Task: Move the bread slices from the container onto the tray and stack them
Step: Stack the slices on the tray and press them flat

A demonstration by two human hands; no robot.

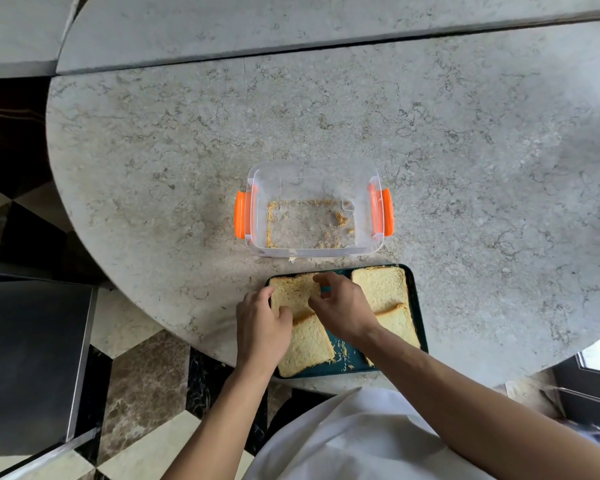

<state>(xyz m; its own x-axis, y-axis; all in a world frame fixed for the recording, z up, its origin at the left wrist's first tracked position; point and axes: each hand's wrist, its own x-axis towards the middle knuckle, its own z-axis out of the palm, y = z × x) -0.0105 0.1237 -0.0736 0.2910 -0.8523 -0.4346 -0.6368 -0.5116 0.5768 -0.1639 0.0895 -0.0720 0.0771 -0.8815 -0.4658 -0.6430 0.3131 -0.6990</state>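
A dark teal tray (417, 308) lies at the table's near edge with several bread slices on it. Both hands grip the far-left slice (293, 292): my left hand (262, 327) at its left edge, my right hand (343, 306) at its right edge. That slice overlaps a near-left slice (307, 348). On the right side lie a far slice (380, 285) and a near slice (400, 323), partly hidden by my right forearm. Behind the tray stands the clear container (312, 251) with orange clips, holding only crumbs.
The round stone table (465, 150) stretches behind and to both sides of the container. Loose crumbs lie on the tray's near part (343, 358). A dark cabinet (32, 358) stands on the chequered floor at the left. My white garment fills the bottom.
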